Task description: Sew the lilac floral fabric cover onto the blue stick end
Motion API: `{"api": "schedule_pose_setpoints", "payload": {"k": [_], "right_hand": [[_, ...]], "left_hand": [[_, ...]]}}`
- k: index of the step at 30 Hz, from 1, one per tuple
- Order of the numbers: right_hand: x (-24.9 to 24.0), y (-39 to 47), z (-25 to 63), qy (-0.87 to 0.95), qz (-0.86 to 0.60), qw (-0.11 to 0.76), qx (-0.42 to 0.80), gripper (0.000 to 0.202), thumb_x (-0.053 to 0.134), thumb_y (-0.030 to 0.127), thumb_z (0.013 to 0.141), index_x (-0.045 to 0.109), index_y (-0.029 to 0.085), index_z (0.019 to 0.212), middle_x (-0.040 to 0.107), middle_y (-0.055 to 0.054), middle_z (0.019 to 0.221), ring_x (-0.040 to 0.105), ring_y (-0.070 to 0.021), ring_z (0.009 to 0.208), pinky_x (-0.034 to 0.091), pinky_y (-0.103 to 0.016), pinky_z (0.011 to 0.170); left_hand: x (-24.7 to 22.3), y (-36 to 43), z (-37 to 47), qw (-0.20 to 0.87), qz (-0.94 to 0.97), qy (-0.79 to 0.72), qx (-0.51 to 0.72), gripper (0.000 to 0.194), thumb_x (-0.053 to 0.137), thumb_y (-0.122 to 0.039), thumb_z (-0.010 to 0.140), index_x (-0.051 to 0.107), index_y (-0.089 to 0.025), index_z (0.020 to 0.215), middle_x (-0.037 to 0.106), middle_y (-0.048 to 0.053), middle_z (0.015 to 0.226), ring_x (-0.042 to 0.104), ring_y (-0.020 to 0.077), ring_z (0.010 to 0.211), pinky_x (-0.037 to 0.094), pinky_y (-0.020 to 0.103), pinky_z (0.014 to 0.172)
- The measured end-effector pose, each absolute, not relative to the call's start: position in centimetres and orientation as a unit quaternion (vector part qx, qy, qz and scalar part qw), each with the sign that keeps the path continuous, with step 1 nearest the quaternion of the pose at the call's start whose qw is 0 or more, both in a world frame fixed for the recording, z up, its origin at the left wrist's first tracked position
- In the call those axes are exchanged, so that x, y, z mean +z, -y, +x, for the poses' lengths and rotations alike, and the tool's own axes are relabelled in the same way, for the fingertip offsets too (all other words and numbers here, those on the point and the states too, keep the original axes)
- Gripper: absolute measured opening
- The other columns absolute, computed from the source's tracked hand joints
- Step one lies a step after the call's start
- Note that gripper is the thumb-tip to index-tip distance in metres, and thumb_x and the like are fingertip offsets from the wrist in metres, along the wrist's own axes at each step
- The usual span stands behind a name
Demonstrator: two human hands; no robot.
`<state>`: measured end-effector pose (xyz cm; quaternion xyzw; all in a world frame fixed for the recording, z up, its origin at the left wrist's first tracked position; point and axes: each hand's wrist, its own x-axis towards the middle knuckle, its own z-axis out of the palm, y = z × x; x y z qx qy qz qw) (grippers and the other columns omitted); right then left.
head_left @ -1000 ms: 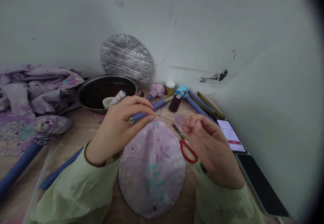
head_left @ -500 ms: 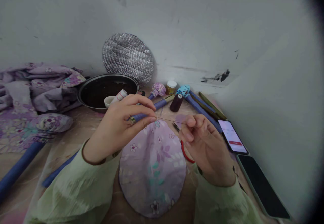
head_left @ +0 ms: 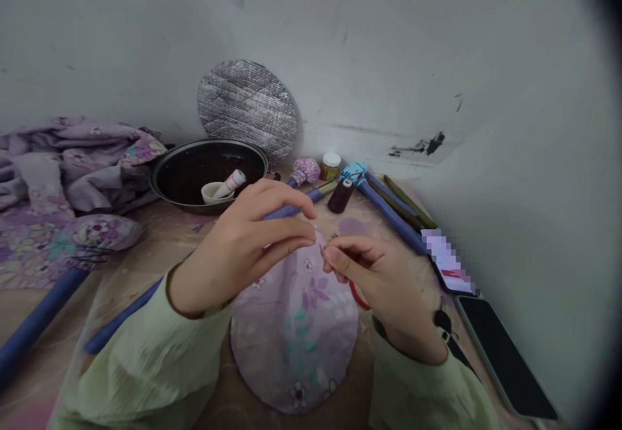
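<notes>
My left hand (head_left: 260,239) is raised above the far edge of a round lilac flowered cloth piece (head_left: 296,326). Its thumb and a fingertip are pinched together, apparently on fine thread too thin to make out clearly now. Just right of it, my right hand (head_left: 376,278) pinches a short, thin needle-like piece (head_left: 322,250) between thumb and forefinger, close to the left fingertips. Partly hidden behind the right hand lie red-handled scissors (head_left: 359,296). A cone of dark purple thread (head_left: 341,197) stands beyond the hands.
A black pan (head_left: 179,174) holds a white cup (head_left: 214,195); a silver quilted disc (head_left: 247,106) leans on the wall. Flowered fabric (head_left: 72,164) and a cloth-headed blue stick (head_left: 43,326) lie left. Two phones (head_left: 505,355) (head_left: 451,265) rest right, near another blue stick (head_left: 393,216).
My right hand has moved left and turned, bringing its fingertips near the left ones. The line of thread stretched between the hands no longer shows. My left hand has shifted slightly right.
</notes>
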<state>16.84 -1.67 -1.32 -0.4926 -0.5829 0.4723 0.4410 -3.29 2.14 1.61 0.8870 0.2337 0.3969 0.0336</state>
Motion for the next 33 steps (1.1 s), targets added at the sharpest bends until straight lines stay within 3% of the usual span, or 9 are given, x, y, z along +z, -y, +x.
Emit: {"api": "schedule_pose_setpoints", "payload": {"k": [5, 13, 20, 33], "right_hand": [[-1.4, 1.6, 16.8, 0.608, -0.483, 0.387, 0.497, 0.023, 0.066, 0.032, 0.084, 0.070, 0.020, 0.065, 0.062, 0.001, 0.058, 0.047, -0.0088, 0.049, 0.035, -0.022, 0.044], [-1.6, 1.1, 16.9, 0.621, -0.434, 0.351, 0.551, 0.024, 0.067, 0.033, 0.084, 0.070, 0.020, 0.064, 0.066, 0.000, 0.060, 0.052, -0.0104, 0.052, 0.043, -0.023, 0.047], [-1.7, 0.9, 17.2, 0.601, -0.403, 0.351, 0.595, 0.025, 0.066, 0.036, 0.085, 0.070, 0.019, 0.066, 0.066, 0.000, 0.061, 0.051, -0.0088, 0.050, 0.043, -0.023, 0.049], [-1.8, 1.0, 17.2, 0.621, -0.423, 0.343, 0.565, 0.021, 0.067, 0.031, 0.084, 0.070, 0.019, 0.065, 0.067, 0.000, 0.062, 0.053, -0.0097, 0.052, 0.043, -0.023, 0.050]], "left_hand": [[1.2, -2.6, -3.3, 0.025, 0.902, -0.232, 0.363, 0.013, 0.056, -0.020, 0.096, 0.068, -0.023, 0.089, 0.069, 0.005, 0.105, 0.060, 0.0189, 0.096, 0.045, 0.036, 0.090], [0.5, -3.3, -3.6, 0.015, 0.916, -0.219, 0.335, 0.017, 0.054, -0.022, 0.097, 0.068, -0.019, 0.087, 0.069, 0.008, 0.107, 0.060, 0.0212, 0.099, 0.045, 0.040, 0.090], [0.4, -3.6, -3.8, 0.009, 0.919, -0.228, 0.323, 0.017, 0.054, -0.022, 0.097, 0.068, -0.019, 0.088, 0.068, 0.007, 0.107, 0.060, 0.0211, 0.098, 0.045, 0.038, 0.089], [0.0, -3.6, -2.8, 0.038, 0.913, -0.201, 0.353, 0.013, 0.057, -0.018, 0.095, 0.069, -0.015, 0.090, 0.068, 0.008, 0.103, 0.062, 0.0193, 0.097, 0.047, 0.037, 0.089]]}}
